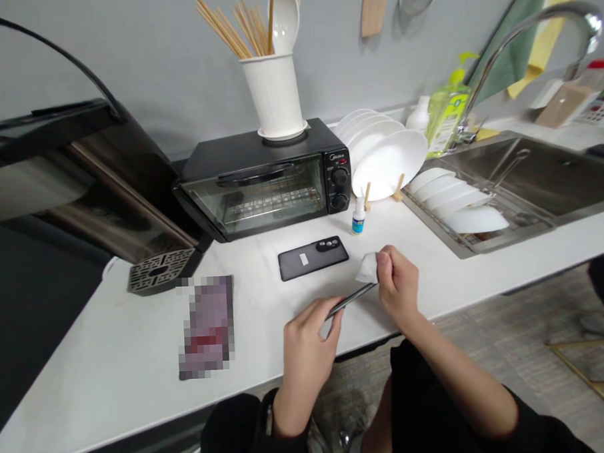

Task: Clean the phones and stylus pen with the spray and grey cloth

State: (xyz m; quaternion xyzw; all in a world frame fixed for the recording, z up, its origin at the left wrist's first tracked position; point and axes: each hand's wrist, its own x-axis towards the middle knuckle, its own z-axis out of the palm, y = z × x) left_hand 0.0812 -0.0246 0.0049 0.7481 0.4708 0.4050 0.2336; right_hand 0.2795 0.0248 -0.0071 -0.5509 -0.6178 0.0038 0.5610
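A thin dark phone [352, 299], seen nearly edge-on, is gripped at its left end by my left hand [312, 343], thumb below and fingers above. My right hand [398, 282] pinches a crumpled white tissue [367, 268] close to the phone's right end. Behind them on the white counter [255, 288] lies a dark phone case [313, 258] with camera cutouts and a small white label. A small white bottle with a blue label [358, 217] stands upright behind the tissue. Further left lies a pixelated purplish flat item [209, 327].
A black toaster oven [270, 181] carries a white cup [275, 94] of chopsticks. White plates [389, 156] stand in a rack beside it. At the right is a sink [555, 175] with bowls [451, 196]; at the left, a dark machine [130, 187].
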